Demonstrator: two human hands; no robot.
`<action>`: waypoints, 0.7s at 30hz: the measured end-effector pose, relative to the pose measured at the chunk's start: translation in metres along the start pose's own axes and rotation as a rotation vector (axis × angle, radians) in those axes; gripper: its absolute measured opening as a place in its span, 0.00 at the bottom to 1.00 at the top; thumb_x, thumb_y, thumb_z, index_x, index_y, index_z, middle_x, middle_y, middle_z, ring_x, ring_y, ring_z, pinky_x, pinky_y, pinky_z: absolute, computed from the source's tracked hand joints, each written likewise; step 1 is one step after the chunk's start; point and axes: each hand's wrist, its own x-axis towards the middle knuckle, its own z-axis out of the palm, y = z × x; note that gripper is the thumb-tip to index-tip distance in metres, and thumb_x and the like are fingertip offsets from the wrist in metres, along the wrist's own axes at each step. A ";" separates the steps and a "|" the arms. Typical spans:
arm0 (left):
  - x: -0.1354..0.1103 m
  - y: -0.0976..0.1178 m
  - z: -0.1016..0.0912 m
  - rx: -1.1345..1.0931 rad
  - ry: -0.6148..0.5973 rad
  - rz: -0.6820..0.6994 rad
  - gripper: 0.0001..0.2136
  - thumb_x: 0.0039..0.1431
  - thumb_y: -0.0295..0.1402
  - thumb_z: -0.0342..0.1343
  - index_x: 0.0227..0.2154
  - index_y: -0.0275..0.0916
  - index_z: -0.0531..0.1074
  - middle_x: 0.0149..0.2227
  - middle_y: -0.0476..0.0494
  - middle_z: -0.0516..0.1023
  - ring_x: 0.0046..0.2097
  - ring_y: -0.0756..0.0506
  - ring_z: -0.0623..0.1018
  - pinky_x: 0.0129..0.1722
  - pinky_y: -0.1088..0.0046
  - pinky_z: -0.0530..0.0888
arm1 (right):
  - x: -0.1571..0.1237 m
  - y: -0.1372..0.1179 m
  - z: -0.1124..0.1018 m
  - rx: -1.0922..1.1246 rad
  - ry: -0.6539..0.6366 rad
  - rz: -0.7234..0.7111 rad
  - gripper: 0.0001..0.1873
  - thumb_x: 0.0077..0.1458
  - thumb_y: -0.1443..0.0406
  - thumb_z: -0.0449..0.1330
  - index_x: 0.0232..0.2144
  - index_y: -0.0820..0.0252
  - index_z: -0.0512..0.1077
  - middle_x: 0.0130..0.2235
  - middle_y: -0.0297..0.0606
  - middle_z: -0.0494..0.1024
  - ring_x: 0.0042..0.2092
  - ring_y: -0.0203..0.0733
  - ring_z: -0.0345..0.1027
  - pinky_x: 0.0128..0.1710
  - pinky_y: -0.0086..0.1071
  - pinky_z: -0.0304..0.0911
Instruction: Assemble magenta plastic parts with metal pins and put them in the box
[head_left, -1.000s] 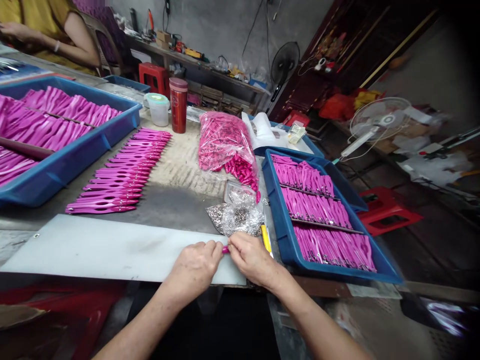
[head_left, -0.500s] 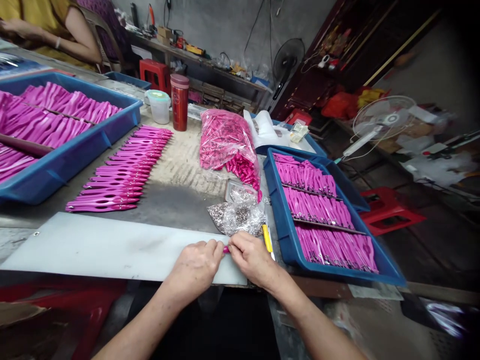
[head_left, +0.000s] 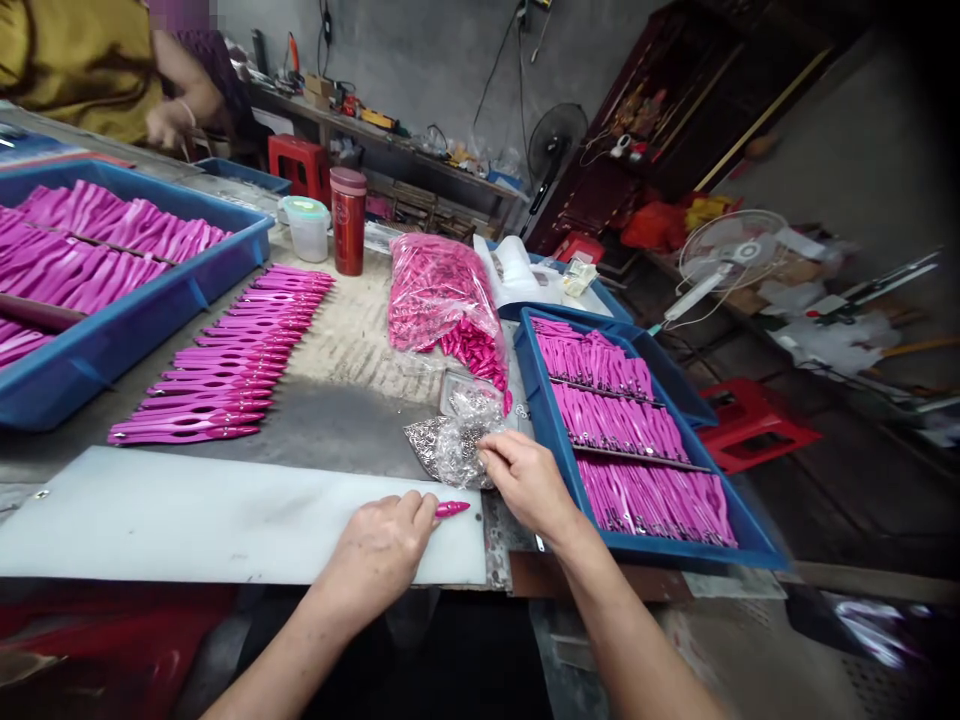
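My left hand [head_left: 386,540] gripped a pointed magenta plastic piece [head_left: 451,509] toward three o'clock; right hand [head_left: 529,483], grasp unclear, met a crinkled clear bag [head_left: 456,462].

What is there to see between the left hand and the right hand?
In the head view, a pink piece juts from the left hand over the end of the pale board; then a strip of grey table shows before the right hand.

A white board [head_left: 187,520] lies along the tabletop's [head_left: 330,415] front edge. Over the board's right end, the left hand [head_left: 386,545] grips a pointed magenta piece [head_left: 452,509]. The right hand [head_left: 529,480] has its fingertips at a clear bag of small metal parts [head_left: 456,458], beside the blue divided tray [head_left: 675,553] at the tabletop's right edge.
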 end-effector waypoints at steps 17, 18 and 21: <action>-0.001 0.000 0.000 -0.009 0.028 0.009 0.07 0.58 0.27 0.41 0.32 0.37 0.65 0.24 0.48 0.67 0.24 0.48 0.69 0.22 0.73 0.64 | 0.035 0.007 0.014 -0.513 -0.351 0.004 0.13 0.53 0.68 0.49 0.30 0.60 0.73 0.34 0.42 0.75 0.36 0.44 0.69 0.32 0.31 0.57; -0.001 0.000 0.000 -0.005 0.021 0.010 0.07 0.59 0.27 0.41 0.32 0.37 0.65 0.24 0.48 0.67 0.24 0.48 0.69 0.22 0.73 0.64 | 0.035 0.007 0.013 -0.512 -0.356 0.000 0.13 0.53 0.68 0.49 0.29 0.60 0.73 0.34 0.42 0.75 0.37 0.44 0.69 0.32 0.31 0.57; -0.001 -0.001 -0.001 0.006 0.016 0.013 0.07 0.58 0.26 0.42 0.33 0.37 0.65 0.24 0.48 0.67 0.24 0.48 0.69 0.22 0.73 0.64 | 0.035 0.007 0.011 -0.508 -0.370 -0.011 0.13 0.53 0.68 0.49 0.28 0.60 0.73 0.33 0.41 0.75 0.37 0.43 0.69 0.32 0.30 0.57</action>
